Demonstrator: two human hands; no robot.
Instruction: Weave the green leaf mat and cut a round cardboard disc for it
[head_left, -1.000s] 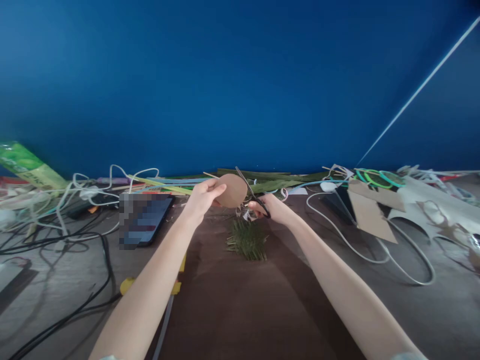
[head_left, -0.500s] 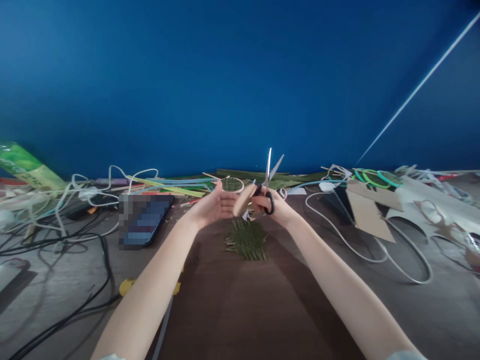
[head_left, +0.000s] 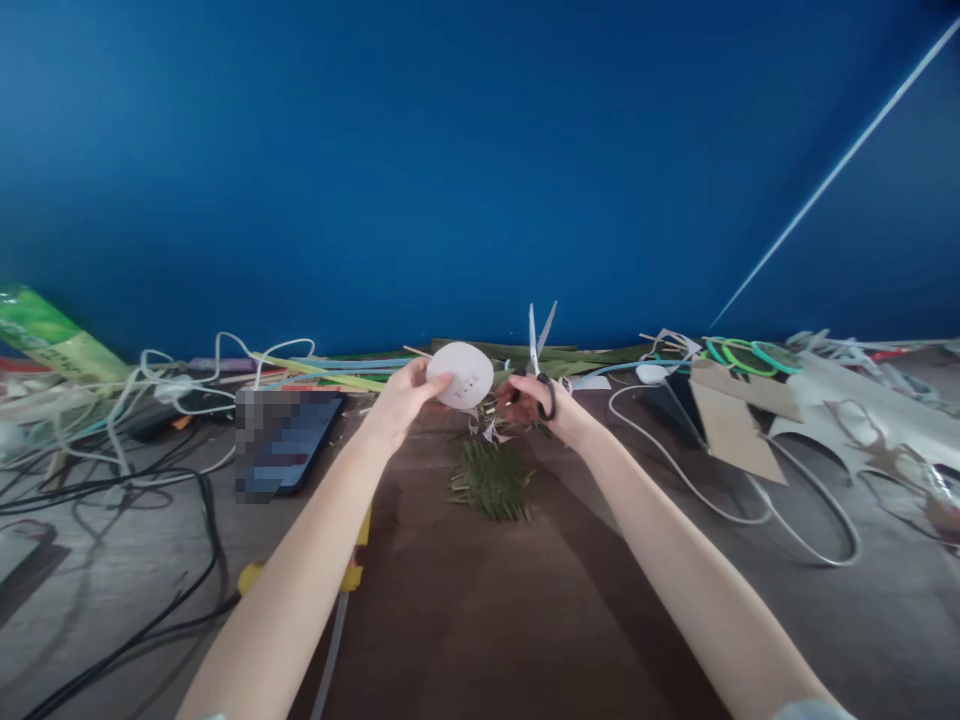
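Observation:
A pale round disc (head_left: 463,376) with small dark marks faces the camera, its left edge pinched between the thumb and fingers of my left hand (head_left: 405,400). My right hand (head_left: 555,408) grips the black handles of a pair of scissors (head_left: 533,350); the blades point up and stand apart, to the right of the disc. Below both hands, a woven piece of green strips (head_left: 493,480) lies flat on the dark brown board (head_left: 480,610). Small scraps lie just above the woven piece.
A dark phone (head_left: 300,440) lies left of my left hand. White and black cables spread across the left side. On the right are cardboard pieces (head_left: 735,430), a looped white cable and green rings (head_left: 750,357). Long green strips run along the blue wall (head_left: 480,180).
The disc has turned from nearly edge-on to facing the camera and moved left. My left hand, spread before, now pinches it; my right hand has drawn slightly right with the scissors.

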